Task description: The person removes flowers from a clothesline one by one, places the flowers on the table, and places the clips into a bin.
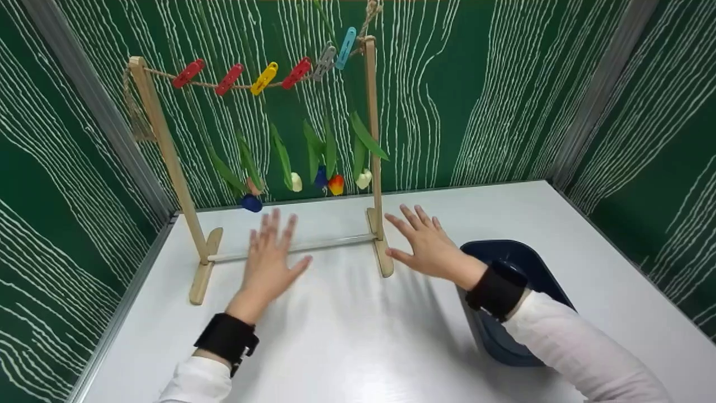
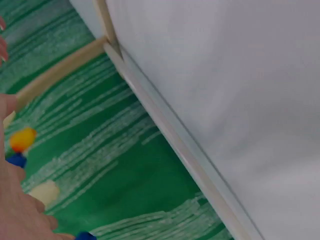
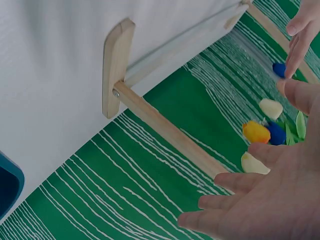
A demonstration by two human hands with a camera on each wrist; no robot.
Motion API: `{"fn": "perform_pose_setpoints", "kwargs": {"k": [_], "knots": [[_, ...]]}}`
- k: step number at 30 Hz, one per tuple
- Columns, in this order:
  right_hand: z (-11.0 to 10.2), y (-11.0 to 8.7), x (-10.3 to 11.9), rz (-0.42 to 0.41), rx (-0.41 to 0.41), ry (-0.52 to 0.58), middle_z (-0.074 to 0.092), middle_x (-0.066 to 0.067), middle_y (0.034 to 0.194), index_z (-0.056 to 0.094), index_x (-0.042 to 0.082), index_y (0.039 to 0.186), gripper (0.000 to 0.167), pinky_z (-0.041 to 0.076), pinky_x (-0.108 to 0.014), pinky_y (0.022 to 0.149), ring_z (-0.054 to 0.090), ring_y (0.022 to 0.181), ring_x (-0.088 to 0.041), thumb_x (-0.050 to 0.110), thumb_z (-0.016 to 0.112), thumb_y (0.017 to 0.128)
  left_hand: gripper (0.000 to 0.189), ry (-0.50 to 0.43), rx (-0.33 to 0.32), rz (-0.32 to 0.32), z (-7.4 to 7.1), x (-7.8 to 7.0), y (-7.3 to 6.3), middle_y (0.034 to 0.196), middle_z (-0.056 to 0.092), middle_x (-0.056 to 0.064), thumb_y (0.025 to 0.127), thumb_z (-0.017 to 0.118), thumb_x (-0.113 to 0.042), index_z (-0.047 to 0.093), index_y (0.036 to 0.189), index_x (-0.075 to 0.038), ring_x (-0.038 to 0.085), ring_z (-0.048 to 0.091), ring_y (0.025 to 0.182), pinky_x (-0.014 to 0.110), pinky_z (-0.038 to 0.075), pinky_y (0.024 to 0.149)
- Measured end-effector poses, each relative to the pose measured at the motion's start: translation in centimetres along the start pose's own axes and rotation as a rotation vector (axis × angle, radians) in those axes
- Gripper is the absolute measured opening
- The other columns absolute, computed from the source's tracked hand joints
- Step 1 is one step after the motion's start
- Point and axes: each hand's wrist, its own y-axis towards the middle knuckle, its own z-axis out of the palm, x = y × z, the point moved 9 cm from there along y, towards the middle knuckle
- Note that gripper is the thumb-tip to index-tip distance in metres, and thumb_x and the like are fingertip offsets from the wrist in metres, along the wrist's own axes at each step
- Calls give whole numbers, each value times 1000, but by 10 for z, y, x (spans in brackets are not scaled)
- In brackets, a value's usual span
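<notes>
My left hand (image 1: 269,266) is held over the table with fingers spread, in front of the wooden rack's clear crossbar (image 1: 335,243). To the right, my right hand (image 1: 430,246), also spread and holding nothing, is beside the rack's right post (image 1: 373,140). Between the posts runs a twine line (image 1: 204,84) with red, yellow, grey and blue clothespins (image 1: 264,78). Tulips hang head down below it: dark blue (image 1: 251,202), pinkish (image 1: 255,186), white (image 1: 296,182), orange-red (image 1: 336,184) and another white one (image 1: 364,179). The right wrist view shows an orange-yellow tulip (image 3: 256,132) beyond my fingers.
A dark blue plastic basin (image 1: 492,341) stands on the right of the white table, partly under my right forearm. The rack's left foot (image 1: 205,268) and right foot (image 1: 384,257) rest on the tabletop. Green walls with white streaks enclose the table's back and sides.
</notes>
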Motion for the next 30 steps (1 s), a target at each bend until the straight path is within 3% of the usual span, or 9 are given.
{"fn": "perform_pose_setpoints", "kwargs": {"k": [2,8,11,15,19,24,26,30], "knots": [[-3,6,-1,4,-11,25,13,-19,155,23,16,151,71,13,-62,108,8,140,-42,48,51,95,87,-20,-53,-32,-7,12,2,156,-11,14,90,55,-52,9,153,-15,35,-10,142,50,-6,112],[-11,42,-10,50,-48,192,14,-24,153,14,3,151,74,14,-51,112,10,141,-39,35,53,96,92,-141,-320,-251,-43,87,8,156,-13,16,91,61,-38,0,152,-6,29,-16,141,48,-6,112],[-10,59,-19,108,-51,264,15,-22,154,9,3,151,76,17,-47,113,14,141,-36,34,53,97,94,-215,-383,-356,-50,118,7,155,-15,16,91,60,-36,-5,150,-3,29,-17,141,47,-6,113],[-5,77,-29,167,-64,335,19,-21,153,6,2,151,80,22,-43,112,23,139,-33,36,53,97,95,-299,-407,-477,-51,148,5,155,-17,16,92,59,-35,-10,149,-2,28,-18,140,42,-5,114],[3,89,-32,177,-77,429,24,-22,151,6,0,150,80,29,-42,109,30,136,-33,34,54,96,95,-411,-410,-552,-45,166,5,155,-15,14,93,57,-35,-14,148,-4,25,-12,142,37,0,115],[13,99,-31,170,-108,573,35,-22,146,8,1,150,73,38,-39,103,39,132,-31,26,53,98,93,-544,-397,-617,-34,174,9,156,3,18,95,55,-29,-17,149,-9,30,12,141,40,16,114],[15,102,-31,172,-134,593,41,-22,142,14,0,150,66,40,-38,101,42,129,-30,21,51,99,83,-546,-409,-643,-34,177,9,152,18,24,96,54,-24,-6,151,-5,35,24,137,44,23,111],[14,104,-33,187,-200,583,50,-21,133,31,-2,144,50,45,-36,96,48,124,-29,13,49,100,48,-503,-469,-708,-40,184,3,134,46,29,98,49,-11,35,140,7,40,44,125,47,36,103]]}}
